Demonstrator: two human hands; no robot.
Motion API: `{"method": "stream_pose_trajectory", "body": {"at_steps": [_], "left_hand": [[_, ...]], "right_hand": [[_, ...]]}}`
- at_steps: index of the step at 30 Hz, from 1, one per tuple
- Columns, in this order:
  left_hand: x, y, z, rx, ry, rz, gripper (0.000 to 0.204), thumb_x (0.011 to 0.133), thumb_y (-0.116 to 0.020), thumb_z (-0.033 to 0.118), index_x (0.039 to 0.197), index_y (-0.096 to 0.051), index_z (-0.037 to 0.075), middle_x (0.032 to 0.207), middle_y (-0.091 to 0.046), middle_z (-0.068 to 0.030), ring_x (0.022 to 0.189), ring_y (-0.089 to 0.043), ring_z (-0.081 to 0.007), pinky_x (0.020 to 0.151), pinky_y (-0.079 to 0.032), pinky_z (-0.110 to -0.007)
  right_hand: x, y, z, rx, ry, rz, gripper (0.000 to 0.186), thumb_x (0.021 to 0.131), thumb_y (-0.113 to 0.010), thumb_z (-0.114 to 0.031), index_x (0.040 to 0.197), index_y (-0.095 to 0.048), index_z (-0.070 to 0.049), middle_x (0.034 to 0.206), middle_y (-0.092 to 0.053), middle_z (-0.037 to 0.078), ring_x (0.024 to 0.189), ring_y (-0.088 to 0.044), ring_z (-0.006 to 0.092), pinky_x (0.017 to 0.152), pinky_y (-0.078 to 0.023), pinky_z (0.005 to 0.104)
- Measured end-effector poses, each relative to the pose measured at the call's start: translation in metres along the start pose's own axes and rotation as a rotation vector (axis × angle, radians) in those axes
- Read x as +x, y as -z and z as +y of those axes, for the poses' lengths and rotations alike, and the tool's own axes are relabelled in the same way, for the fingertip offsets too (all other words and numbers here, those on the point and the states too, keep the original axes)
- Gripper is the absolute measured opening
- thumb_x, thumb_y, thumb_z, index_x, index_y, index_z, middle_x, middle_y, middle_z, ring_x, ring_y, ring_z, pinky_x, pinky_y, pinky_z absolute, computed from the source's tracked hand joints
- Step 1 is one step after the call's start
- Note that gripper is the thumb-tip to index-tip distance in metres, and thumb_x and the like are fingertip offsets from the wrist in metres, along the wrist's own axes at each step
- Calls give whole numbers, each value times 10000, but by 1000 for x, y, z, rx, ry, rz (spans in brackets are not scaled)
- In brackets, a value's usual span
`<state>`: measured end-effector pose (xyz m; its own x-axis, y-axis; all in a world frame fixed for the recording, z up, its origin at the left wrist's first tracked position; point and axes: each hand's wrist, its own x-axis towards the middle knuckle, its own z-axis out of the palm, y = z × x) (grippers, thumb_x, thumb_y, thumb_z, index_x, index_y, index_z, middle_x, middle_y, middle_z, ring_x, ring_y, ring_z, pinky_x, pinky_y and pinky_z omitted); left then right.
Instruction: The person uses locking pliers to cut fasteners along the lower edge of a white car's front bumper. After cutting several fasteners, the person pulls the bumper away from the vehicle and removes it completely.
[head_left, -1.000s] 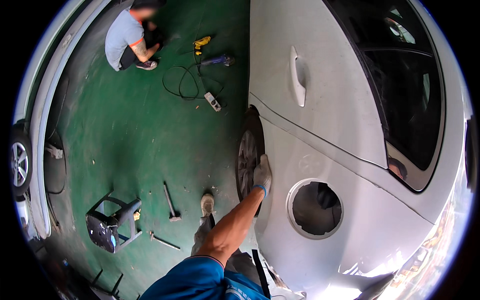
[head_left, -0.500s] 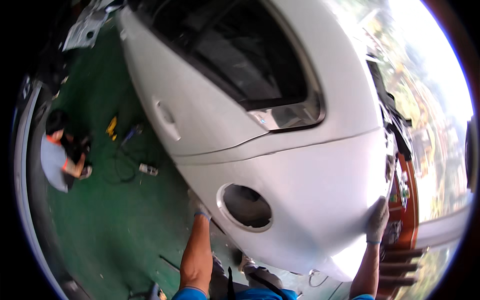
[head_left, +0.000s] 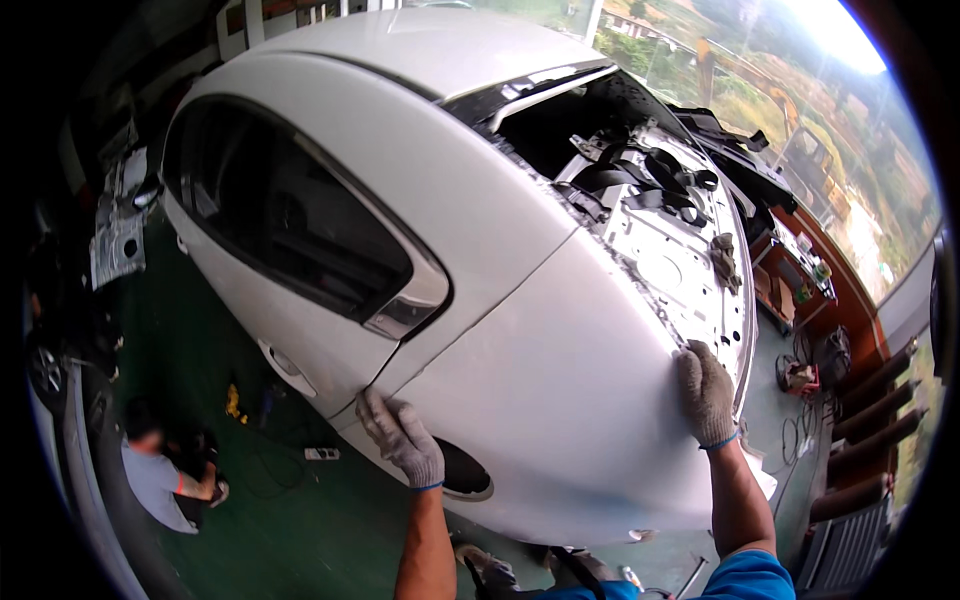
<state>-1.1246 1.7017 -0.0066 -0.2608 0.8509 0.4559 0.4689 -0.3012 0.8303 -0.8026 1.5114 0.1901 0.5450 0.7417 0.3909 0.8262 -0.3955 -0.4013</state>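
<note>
In front of me is a white car body (head_left: 490,160) with a white rear quarter panel (head_left: 560,390) at its near end. My left hand (head_left: 405,440), in a grey knit glove, lies with fingers stretched out near the seam by the rear door (head_left: 300,330). It partly covers the round fuel-filler opening (head_left: 466,470). My right hand (head_left: 708,395), gloved alike, has its fingers curled over the panel's upper edge, beside the bare rear deck (head_left: 660,265); its fingertips are partly hidden.
On the green floor at left a person (head_left: 168,475) crouches near a yellow tool (head_left: 235,403) and a cable. Black straps (head_left: 650,180) lie in the open rear window area. At right are a small workbench (head_left: 790,270), brown cylinders (head_left: 870,430) and a red machine (head_left: 800,377).
My view has shifted, showing more of the roof and rear deck. My left hand has moved from the panel's lower edge up to the door seam. My right hand stays at the upper edge.
</note>
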Motion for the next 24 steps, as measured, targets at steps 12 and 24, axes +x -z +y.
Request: {"method": "stream_pose_trajectory", "body": {"at_steps": [12, 24], "left_hand": [[-2, 3, 107, 5, -130, -79, 632, 1021, -609, 388, 1491, -502, -20, 1553, -449, -316, 1439, -442, -493, 1165, -392, -574], [69, -122, 321, 423, -1222, -647, 312, 942, -604, 313, 756, -753, 112, 774, -732, -76, 770, -681, -288, 878, -503, -433]], "right_hand": [[10, 4, -4, -6, 32, 3, 441, 1060, -547, -458, 1196, -673, -57, 994, -749, 200, 881, -735, 406, 792, -566, 514], [-14, 45, 88, 1210, -177, 32, 387, 1027, -696, -136, 1373, -608, 12, 1261, -697, 126, 1180, -661, 198, 1046, -517, 331]]}}
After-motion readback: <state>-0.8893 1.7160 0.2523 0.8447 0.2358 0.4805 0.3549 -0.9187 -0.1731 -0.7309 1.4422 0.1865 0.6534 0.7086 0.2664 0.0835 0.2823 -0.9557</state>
